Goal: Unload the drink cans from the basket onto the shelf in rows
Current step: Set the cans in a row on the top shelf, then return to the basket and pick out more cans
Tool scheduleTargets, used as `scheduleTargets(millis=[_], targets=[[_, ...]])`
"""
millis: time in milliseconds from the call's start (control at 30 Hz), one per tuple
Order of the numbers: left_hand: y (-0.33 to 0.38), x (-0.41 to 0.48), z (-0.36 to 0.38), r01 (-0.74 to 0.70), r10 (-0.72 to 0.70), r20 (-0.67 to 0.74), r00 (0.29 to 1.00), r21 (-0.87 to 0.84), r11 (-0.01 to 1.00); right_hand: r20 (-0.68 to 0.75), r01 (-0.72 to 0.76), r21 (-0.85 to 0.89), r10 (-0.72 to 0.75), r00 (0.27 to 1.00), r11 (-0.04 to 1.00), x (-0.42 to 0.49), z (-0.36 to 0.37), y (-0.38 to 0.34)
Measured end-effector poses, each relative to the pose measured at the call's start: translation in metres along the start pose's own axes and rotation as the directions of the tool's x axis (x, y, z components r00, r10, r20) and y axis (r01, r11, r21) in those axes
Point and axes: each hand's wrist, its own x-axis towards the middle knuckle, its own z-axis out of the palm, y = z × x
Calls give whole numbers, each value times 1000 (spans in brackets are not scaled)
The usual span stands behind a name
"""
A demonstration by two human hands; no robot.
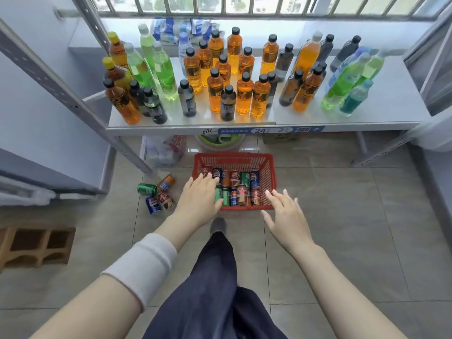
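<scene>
A red plastic basket (270, 167) stands on the tiled floor below the shelf and holds several drink cans (241, 189), red, blue, green and orange. My left hand (199, 196) reaches over the basket's left rim with fingers spread, its fingertips at a green can (218, 195); a grip does not show. My right hand (285, 212) hovers open at the basket's near right corner, fingers spread, touching nothing. The grey shelf (367, 118) above is crowded with bottles.
Several loose cans (157, 194) lie on the floor left of the basket. Many drink bottles (220, 79) fill the shelf. A plastic bag (166, 150) and a green bowl (221, 143) sit under it. A brick block (36, 245) lies at the left.
</scene>
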Motion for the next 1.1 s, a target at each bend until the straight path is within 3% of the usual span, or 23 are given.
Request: scheduleTargets(millis=[133, 300, 467, 600, 667, 767, 933, 1000, 1100], targets=[[-17, 61, 11, 11, -9, 37, 999, -62, 998, 85, -22, -71, 28, 996, 997, 62, 10, 9], [-41, 129, 37, 126, -103, 134, 986, -169, 978, 266, -89, -104, 113, 957, 991, 133, 36, 26], [-60, 179, 84, 289, -230, 213, 950, -305, 908, 309, -127, -86, 148, 940, 988, 192, 70, 48], [-75, 222, 159, 400, -291, 299, 909, -428, 811, 373, -149, -47, 156, 915, 988, 243, 138, 76], [-87, 252, 210, 515, -356, 373, 857, -572, 639, 456, -125, -64, 141, 879, 990, 279, 194, 103], [-108, 293, 289, 657, -450, 507, 736, -695, 292, 547, -171, -66, 179, 817, 983, 328, 270, 140], [-152, 367, 399, 603, -453, 696, 557, -714, -356, 566, -335, 16, 268, 780, 942, 386, 378, 199], [-167, 395, 425, 510, -479, 710, 516, -704, -494, 573, -363, 22, 286, 768, 932, 401, 414, 216], [-182, 426, 451, 393, -509, 679, 529, -728, -562, 572, -443, 19, 354, 740, 896, 415, 450, 226]])
